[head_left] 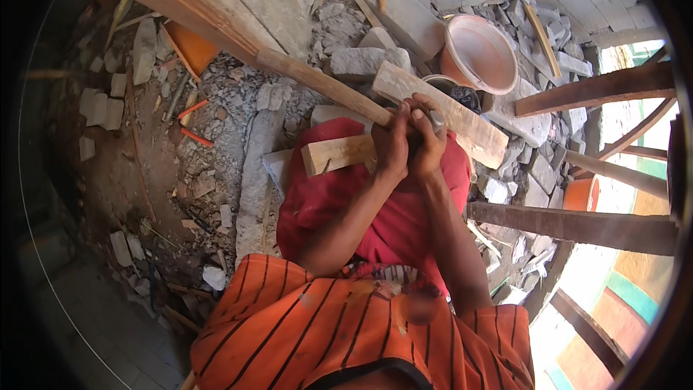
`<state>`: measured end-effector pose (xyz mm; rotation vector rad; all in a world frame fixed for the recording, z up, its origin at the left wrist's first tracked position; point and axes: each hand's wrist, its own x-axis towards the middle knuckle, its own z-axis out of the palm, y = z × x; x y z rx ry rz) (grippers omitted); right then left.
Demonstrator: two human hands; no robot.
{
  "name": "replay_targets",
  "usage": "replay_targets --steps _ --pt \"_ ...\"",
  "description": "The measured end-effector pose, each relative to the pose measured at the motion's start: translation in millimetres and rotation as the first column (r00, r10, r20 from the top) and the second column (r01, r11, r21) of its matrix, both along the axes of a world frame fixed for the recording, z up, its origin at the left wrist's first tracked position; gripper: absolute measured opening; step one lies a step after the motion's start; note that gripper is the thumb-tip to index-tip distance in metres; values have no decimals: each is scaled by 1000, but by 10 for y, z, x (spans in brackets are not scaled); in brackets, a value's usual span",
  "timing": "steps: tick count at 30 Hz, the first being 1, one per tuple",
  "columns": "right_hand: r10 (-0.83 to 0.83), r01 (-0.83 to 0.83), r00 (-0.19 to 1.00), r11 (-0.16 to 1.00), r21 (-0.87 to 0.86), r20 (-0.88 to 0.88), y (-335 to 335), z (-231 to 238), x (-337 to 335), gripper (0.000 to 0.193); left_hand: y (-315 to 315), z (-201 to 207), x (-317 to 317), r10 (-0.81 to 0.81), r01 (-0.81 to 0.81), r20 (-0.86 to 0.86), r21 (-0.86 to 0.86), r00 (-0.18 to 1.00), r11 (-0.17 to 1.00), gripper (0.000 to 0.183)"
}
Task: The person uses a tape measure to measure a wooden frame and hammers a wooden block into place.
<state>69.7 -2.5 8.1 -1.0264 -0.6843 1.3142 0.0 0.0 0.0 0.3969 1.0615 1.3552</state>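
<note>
My left hand (392,143) and my right hand (427,137) are pressed together above my lap, fingers closed. A thick wooden handle (325,89) runs from them toward the upper left; its near end is at my left hand. Beneath the fingers of my right hand shows a grey, metal-looking piece (436,117), mostly covered; whether it joins the handle is hidden. A short pale timber block (338,154) with a nail-like bit sticking out lies across my lap, its right end behind my left hand. Beyond my hands rests a thicker timber piece (465,126).
A pinkish basin (480,54) stands among broken blocks (530,119) at the upper right. Rough wooden poles (577,225) cross the right side. On the left, rubble and dirt surround an orange container (189,49). A reddish beam (173,1) slants across the top left.
</note>
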Motion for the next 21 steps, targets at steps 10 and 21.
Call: replay_targets --steps 10,21 --pt "-248 10 653 948 319 716 -59 592 339 54 86 106 41 37 -33 87 -53 995 998 40" --pt "238 -207 -211 937 -281 948 -32 -254 1511 112 62 145 32 61 -53 80 -97 995 994 39"
